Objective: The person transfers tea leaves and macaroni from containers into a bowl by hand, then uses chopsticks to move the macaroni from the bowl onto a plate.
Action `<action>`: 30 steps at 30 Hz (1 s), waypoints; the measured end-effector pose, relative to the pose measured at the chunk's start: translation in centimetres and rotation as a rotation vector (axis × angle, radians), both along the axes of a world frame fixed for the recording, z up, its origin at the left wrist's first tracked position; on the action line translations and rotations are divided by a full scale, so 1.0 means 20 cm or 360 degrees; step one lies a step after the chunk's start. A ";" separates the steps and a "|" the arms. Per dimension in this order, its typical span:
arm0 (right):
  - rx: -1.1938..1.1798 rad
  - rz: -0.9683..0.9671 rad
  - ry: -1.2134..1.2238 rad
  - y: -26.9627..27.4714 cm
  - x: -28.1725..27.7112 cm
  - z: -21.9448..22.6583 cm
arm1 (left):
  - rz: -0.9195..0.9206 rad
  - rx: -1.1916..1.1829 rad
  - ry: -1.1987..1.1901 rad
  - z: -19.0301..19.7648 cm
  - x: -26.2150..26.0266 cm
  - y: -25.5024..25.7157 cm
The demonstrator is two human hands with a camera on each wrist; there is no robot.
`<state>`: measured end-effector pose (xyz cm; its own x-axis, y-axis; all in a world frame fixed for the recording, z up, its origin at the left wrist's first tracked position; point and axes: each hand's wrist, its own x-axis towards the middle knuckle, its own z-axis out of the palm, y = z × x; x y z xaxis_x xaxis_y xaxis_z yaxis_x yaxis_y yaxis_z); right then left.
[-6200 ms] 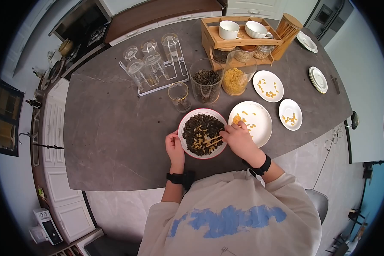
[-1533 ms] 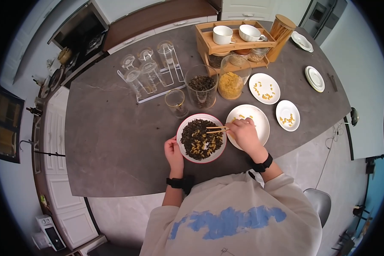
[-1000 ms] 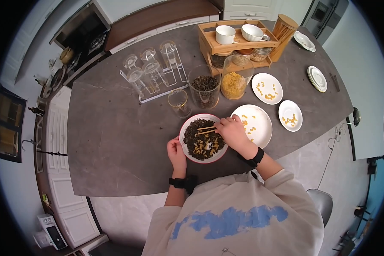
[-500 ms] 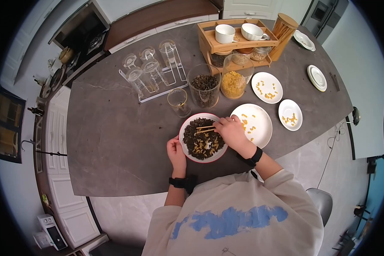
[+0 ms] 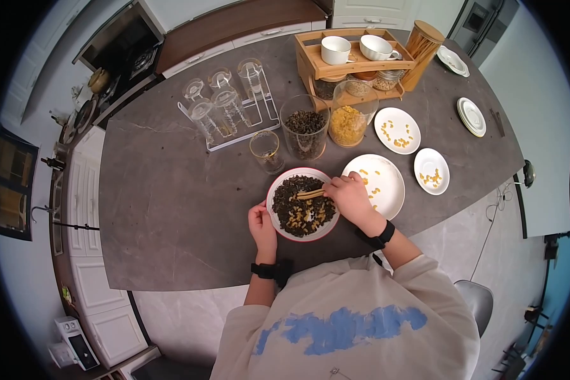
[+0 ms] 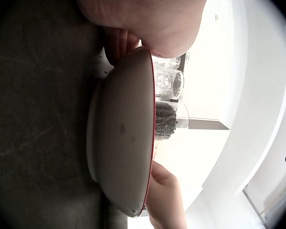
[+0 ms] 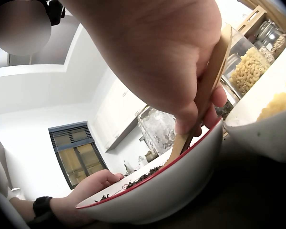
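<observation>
A white bowl with a red rim (image 5: pixel 307 239) stands near the table's front edge. Inside it lie dark dried bits (image 5: pixel 287 192) mixed with yellow elbow macaroni (image 5: pixel 297 221). My left hand (image 5: pixel 263 231) grips the bowl's left side, thumb at the rim and fingers against the outside in the left wrist view. My right hand (image 5: pixel 353 199) holds wooden tongs (image 5: pixel 311 194) over the bowl's right side. Their two arms lie close together, tips down among the dark bits; what is between the tips is too small to see. In the right wrist view the tongs (image 7: pixel 212 76) slant down past the rim.
Right of the bowl is a white plate (image 5: pixel 392 190) with macaroni, with two smaller plates (image 5: pixel 405 117) (image 5: pixel 432 155) beyond. Behind stand a glass (image 5: pixel 267 155), a jar of dark bits (image 5: pixel 306 130), a macaroni jar (image 5: pixel 348 123), a glass rack (image 5: pixel 244 139) and a wooden shelf (image 5: pixel 354 62).
Over the last second the tongs' arms have come together and dipped slightly; my right hand has shifted a little right. Earlier it was nearer the plate. My left hand stays on the bowl.
</observation>
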<state>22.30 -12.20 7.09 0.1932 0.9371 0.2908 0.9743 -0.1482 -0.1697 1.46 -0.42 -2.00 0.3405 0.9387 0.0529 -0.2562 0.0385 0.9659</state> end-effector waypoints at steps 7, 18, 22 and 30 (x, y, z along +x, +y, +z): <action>0.0148 -0.0113 0.0194 -0.10 0.04 0.09 | -0.0014 -0.0024 -0.0040 0.01 0.00 0.00; 0.0176 -0.0606 0.0125 -0.44 0.28 0.17 | 0.0037 -0.0016 -0.0009 0.00 0.00 0.00; 0.0254 -0.0714 0.0053 -0.47 0.29 0.13 | 0.0021 0.0018 -0.0005 0.00 0.00 0.00; 0.0162 -0.0351 0.0090 -0.28 0.15 0.12 | 0.0014 0.0010 0.0000 0.00 0.00 0.00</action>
<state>25.25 -17.86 9.39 0.4086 0.8368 0.3644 0.9087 -0.3356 -0.2483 1.48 -0.46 -1.97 0.3320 0.9414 0.0588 -0.2562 0.0300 0.9661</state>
